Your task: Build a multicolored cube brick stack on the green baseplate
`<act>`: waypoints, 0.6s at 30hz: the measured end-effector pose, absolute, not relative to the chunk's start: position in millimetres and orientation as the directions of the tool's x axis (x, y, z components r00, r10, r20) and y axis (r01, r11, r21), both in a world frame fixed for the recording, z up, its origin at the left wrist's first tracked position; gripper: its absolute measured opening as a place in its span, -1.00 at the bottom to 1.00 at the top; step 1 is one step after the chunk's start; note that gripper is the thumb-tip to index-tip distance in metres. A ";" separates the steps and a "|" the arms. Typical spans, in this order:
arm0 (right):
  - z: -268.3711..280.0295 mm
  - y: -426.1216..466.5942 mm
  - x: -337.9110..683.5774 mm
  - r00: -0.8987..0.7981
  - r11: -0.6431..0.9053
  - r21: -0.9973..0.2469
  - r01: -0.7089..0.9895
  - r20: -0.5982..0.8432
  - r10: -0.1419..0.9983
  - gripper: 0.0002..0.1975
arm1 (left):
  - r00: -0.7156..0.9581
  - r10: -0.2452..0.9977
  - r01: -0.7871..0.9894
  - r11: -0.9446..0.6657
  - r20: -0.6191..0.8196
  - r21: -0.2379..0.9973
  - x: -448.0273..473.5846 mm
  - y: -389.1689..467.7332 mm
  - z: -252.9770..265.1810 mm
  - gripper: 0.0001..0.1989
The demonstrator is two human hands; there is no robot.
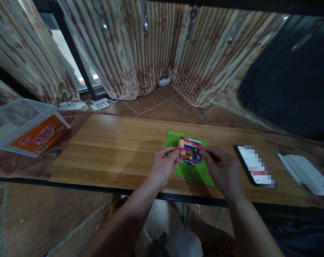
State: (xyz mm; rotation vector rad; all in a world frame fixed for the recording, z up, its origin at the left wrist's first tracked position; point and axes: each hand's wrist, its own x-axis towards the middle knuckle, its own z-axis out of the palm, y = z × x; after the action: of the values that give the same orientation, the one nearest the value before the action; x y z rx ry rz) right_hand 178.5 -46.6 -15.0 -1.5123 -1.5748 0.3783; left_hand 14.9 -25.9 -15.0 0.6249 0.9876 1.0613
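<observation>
Multicoloured brick block flanked by left hand and right hand, fingers narrowed, grip cannot be told, green baseplate laid beneath, on bench

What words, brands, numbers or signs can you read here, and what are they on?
Nothing reads surely enough to quote.
Orange label on the clear plastic bin: white characters, too blurred.
Phone screen: pixelated, unreadable.
White card near the curtains: dark printed pattern, too small.
Brick block: no lettering visible.
</observation>
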 end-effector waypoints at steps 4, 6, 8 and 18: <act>-10.0 -48.8 171.2 0.074 0.242 -0.795 0.557 0.337 0.938 -0.80 | 0.195 0.913 -0.423 0.409 -0.360 0.809 17.2 -27.5 -15.8 -0.84; -9.9 -49.6 166.6 0.010 0.260 -0.799 0.543 0.315 0.949 -0.81 | 0.225 0.906 -0.421 0.422 -0.358 0.803 18.8 -28.7 -17.0 -0.82; -11.3 -49.6 163.5 -0.015 0.275 -0.798 0.535 0.317 0.948 -0.82 | 0.267 0.899 -0.412 0.432 -0.347 0.803 20.2 -29.7 -18.4 -0.80; -10.9 -49.3 166.4 0.019 0.278 -0.777 0.564 0.349 0.937 -0.86 | 0.387 0.878 -0.372 0.428 -0.281 0.824 20.1 -31.9 -19.9 -0.78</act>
State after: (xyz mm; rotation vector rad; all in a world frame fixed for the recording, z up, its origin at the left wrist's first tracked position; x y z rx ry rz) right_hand 166.4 -49.3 -10.9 -1.3967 -1.6587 0.5266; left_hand 20.1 -31.9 -19.9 0.7442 0.8062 0.8962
